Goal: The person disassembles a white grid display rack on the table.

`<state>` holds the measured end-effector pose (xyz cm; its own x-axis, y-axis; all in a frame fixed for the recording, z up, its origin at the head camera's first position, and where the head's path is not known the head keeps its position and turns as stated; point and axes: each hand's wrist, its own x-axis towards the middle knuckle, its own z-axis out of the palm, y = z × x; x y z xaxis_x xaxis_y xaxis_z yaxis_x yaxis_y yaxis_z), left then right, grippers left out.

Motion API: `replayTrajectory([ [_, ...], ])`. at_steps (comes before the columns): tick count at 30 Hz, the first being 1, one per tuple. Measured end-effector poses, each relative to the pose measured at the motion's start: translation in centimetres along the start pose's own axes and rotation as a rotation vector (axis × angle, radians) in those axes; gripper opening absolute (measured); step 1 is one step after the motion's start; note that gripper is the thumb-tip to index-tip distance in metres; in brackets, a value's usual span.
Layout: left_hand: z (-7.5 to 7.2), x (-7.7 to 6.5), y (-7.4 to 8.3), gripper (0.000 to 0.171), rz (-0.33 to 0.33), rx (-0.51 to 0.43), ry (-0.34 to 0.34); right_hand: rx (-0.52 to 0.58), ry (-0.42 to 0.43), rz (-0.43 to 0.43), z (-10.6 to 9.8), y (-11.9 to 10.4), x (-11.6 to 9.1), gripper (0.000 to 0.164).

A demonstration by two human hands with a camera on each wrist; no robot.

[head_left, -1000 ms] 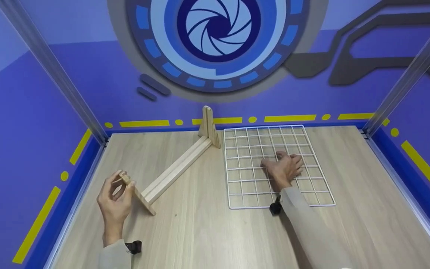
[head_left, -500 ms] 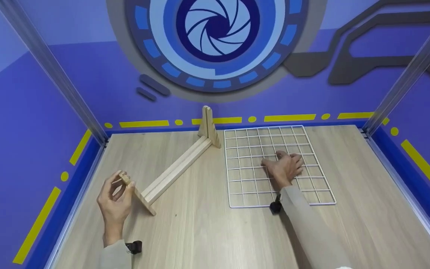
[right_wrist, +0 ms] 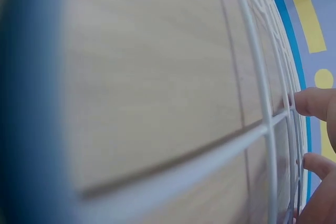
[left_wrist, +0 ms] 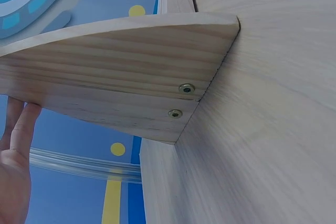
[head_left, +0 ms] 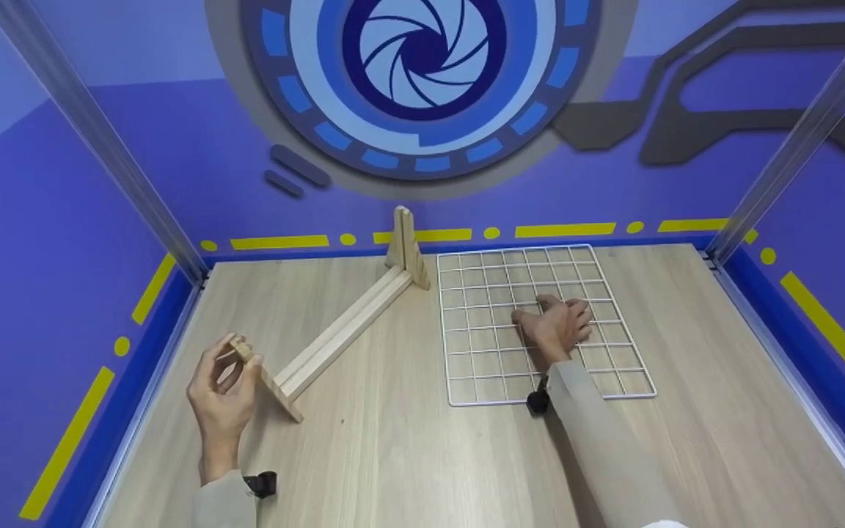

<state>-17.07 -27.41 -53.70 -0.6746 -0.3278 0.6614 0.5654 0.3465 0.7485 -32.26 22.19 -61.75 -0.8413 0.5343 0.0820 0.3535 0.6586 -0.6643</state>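
Note:
A wooden stand [head_left: 345, 334] lies diagonally across the left half of the table, two parallel rails joining a tapered upright at each end. My left hand [head_left: 222, 400] grips the top of its near upright between thumb and fingers. In the left wrist view, that upright [left_wrist: 121, 61] shows two metal bolts near its foot, and fingers [left_wrist: 23, 129] touch its edge. To the right lies a white wire grid panel [head_left: 477, 354], flat on the table. My right hand [head_left: 558, 326] rests on it with fingers spread. The right wrist view shows fingertips [right_wrist: 310, 103] against the wires [right_wrist: 265, 103].
The far upright [head_left: 408, 249] of the stand rises near the back wall, close to the grid's back left corner. Blue panels [head_left: 63, 293] and metal posts [head_left: 114, 161] bound the wooden table [head_left: 408, 455]. Bare tabletop shows in front of the stand and grid.
The head view has shifted slightly. Both hands keep their places on the stand and the grid, with no visible movement of either object on the table.

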Motion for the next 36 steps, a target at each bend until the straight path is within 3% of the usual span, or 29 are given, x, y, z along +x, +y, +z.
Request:
replayTrajectory([
  [2,-0.07,-0.11,0.04,0.049,-0.021,-0.007,-0.004,0.013,-0.002,-0.001,0.01,0.01,-0.06,0.06],
  [9,-0.11,0.06,0.13,0.048,0.022,0.015,-0.009,0.004,-0.004,0.001,0.02,-0.23,-0.11,0.06],
  [25,-0.16,0.14,0.31,0.047,-0.003,0.002,-0.004,-0.025,0.013,-0.031,0.39,-0.17,-0.2,0.064],
  [36,0.06,0.07,0.4,0.049,-0.015,0.011,-0.001,0.013,0.008,-0.062,0.1,0.24,-0.51,0.066],
])
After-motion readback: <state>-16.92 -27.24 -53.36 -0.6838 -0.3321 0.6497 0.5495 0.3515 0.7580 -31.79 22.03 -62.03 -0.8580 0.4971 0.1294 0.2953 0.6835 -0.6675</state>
